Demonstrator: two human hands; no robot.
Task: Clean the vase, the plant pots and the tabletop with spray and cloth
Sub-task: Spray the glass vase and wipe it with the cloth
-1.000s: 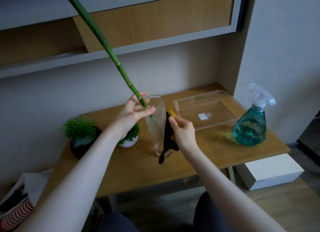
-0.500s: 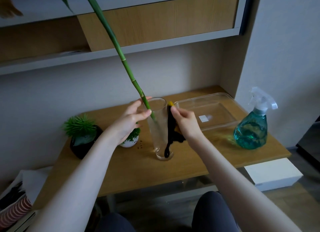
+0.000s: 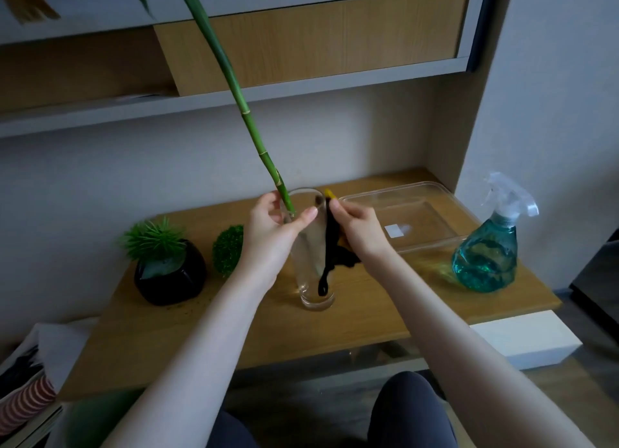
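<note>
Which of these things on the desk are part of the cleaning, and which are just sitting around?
Part of the job:
- glass vase, steadied by the left hand
- dark cloth, held by the right hand
- spray bottle
- black plant pot
- small round plant
- tabletop

Just lying about:
- clear plastic tray
- white box
- green stalk in the vase

Clear plastic tray (image 3: 432, 243) sitting on the right, white label inside. White box (image 3: 522, 342) lying on floor below. Striped red-white item (image 3: 25, 397) poking in bottom left. Wooden shelf (image 3: 301, 38) hanging overhead.
</note>
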